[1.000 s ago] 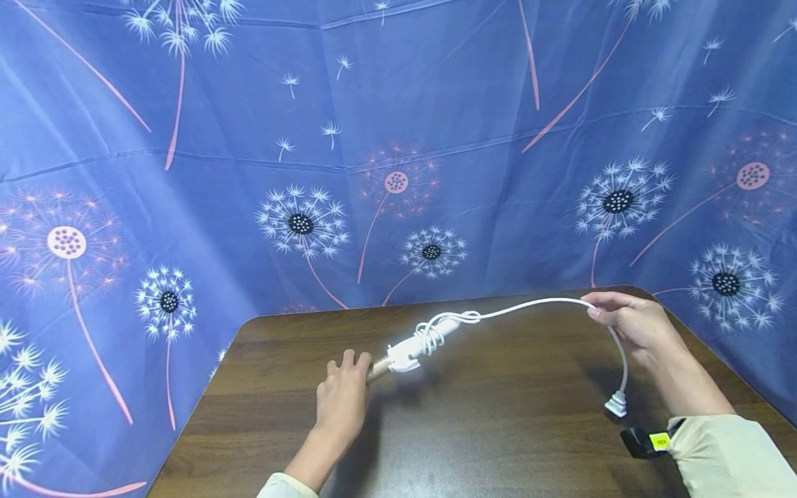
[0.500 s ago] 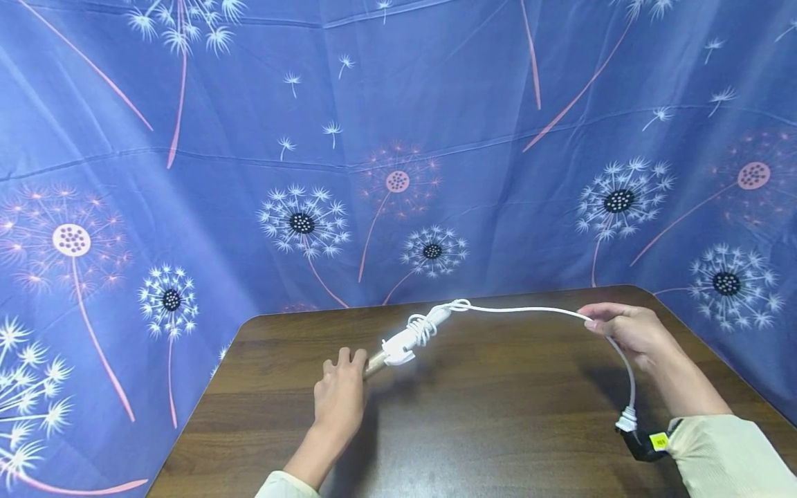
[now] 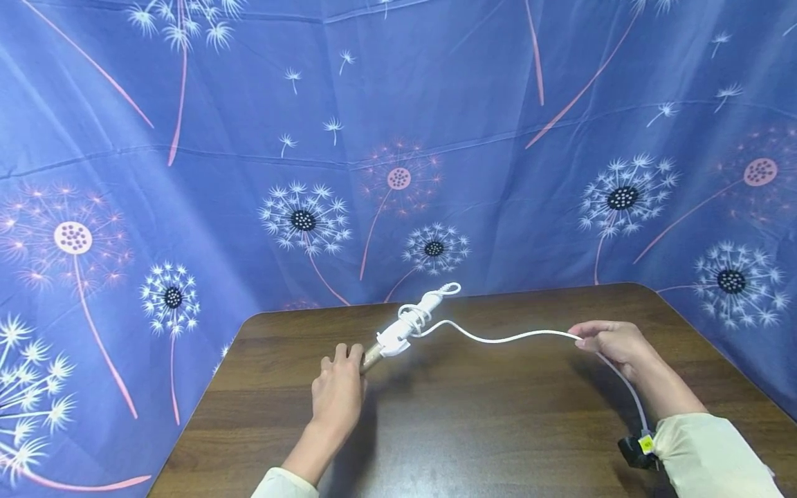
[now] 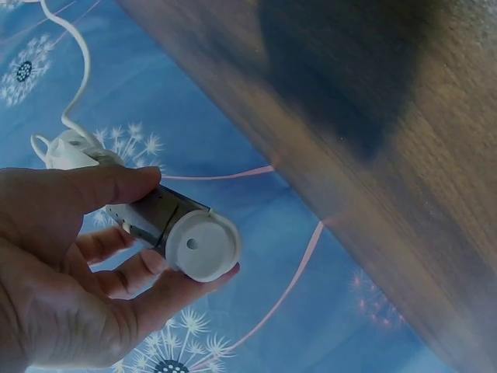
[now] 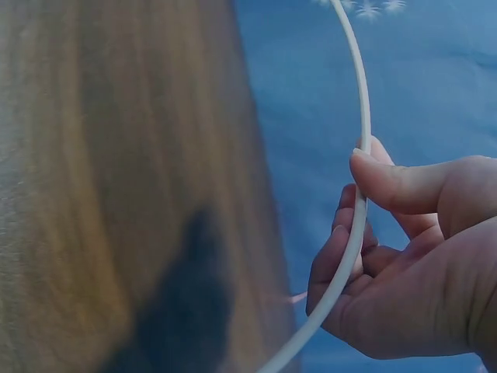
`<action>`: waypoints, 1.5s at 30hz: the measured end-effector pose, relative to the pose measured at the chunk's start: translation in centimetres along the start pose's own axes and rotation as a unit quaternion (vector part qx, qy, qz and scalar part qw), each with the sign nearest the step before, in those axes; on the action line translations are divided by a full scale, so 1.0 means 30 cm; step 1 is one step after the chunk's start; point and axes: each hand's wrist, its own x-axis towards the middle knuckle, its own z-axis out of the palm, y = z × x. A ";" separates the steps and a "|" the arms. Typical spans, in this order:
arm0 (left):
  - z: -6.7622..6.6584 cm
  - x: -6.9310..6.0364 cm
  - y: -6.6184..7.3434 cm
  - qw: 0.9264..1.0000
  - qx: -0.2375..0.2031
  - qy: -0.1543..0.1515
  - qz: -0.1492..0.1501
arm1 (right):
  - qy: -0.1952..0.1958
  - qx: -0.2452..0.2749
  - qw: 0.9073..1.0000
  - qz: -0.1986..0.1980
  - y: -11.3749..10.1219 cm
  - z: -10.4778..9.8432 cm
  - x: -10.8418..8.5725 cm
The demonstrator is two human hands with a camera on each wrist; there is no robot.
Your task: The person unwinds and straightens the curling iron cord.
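Note:
My left hand [image 3: 338, 389] grips the tan and grey handle [image 3: 371, 357] of a white-ended device [image 3: 398, 330], held tilted above the table. In the left wrist view, thumb and fingers wrap the handle [image 4: 151, 214], whose round white end cap [image 4: 203, 245] faces the camera. White cord [image 3: 510, 339] is looped around the device, with one small loop past its tip, and runs slack to my right hand [image 3: 623, 349]. That hand pinches the cord between thumb and fingers, also seen in the right wrist view on the cord [image 5: 363, 109]. The plug is hidden near the right sleeve.
A brown wooden table [image 3: 486, 429] lies below both hands. Behind it hangs a blue cloth [image 3: 486, 173] with a dandelion print. A black wrist-worn object [image 3: 634, 453] with a yellow label sits by the right sleeve [image 3: 716, 453].
My right hand has moved left and down with the cord, which now sags. The device has tilted more steeply upward, and a loop at its tip stands apart. The plug has swung behind the wrist-worn object.

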 end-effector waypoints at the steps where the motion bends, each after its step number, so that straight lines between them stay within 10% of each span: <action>1: -0.001 0.001 0.000 1.000 0.000 -0.001 0.000 | 0.001 -0.006 1.000 0.003 0.004 0.005 0.002; 35: -0.018 -0.006 0.010 1.000 -0.015 -0.015 0.005 | 0.028 -0.114 0.992 0.044 0.111 0.114 0.048; 45: -0.022 -0.009 0.013 1.000 -0.021 -0.012 0.006 | 0.043 -0.073 0.995 0.053 0.112 0.095 0.045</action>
